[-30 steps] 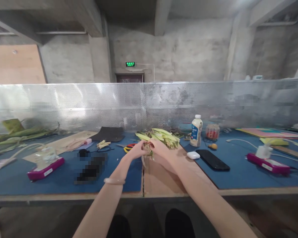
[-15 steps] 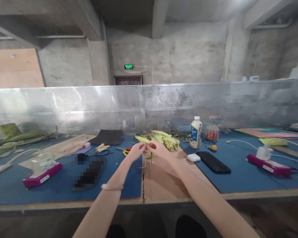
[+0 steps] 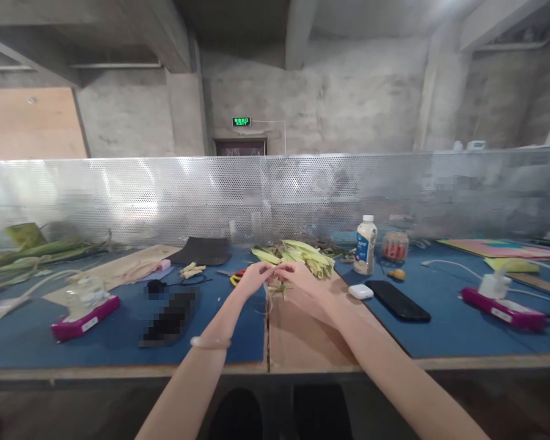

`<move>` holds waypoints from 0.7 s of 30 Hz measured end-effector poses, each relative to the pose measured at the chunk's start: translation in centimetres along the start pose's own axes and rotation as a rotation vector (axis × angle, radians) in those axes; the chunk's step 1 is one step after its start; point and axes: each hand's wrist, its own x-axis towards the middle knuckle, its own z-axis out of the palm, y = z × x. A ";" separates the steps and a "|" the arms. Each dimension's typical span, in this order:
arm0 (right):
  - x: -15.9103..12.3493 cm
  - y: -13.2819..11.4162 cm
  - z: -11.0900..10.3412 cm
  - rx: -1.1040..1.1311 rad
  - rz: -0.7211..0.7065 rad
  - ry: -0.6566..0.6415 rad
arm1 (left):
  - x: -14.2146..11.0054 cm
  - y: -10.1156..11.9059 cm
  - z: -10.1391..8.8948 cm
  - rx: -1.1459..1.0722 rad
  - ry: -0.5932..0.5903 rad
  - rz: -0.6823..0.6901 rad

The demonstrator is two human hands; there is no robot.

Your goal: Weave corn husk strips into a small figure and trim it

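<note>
My left hand [image 3: 255,278] and my right hand [image 3: 299,276] meet over the front of a wooden board [image 3: 309,333], fingertips pinched almost together. Between them is a thin piece that looks like a strip of corn husk, mostly hidden by the fingers. Pale green husk shreds [image 3: 280,289] show just below the fingertips, and a fine strand curves down on the left. Right behind my hands lies a heap of light green corn husks [image 3: 308,260]. Scissors with yellow and red handles [image 3: 236,278] lie on the blue mat beside my left hand.
To the right are a bottle [image 3: 365,245], a glass jar [image 3: 395,247], a white earphone case [image 3: 361,292], a black phone [image 3: 398,300] and a purple power strip [image 3: 503,310]. Leftward lie husk scraps [image 3: 193,270], a black sheet [image 3: 205,251] and another power strip [image 3: 86,319]. A perforated metal screen [image 3: 187,195] stands behind.
The view has shifted slightly, so everything sits a little further right. My hands stay pinched together in front of the husks, with the fingertips slightly rearranged.
</note>
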 end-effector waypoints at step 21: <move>0.5 -2.1 -0.7 0.028 0.126 0.086 | -0.8 1.6 -0.3 -0.071 -0.100 -0.084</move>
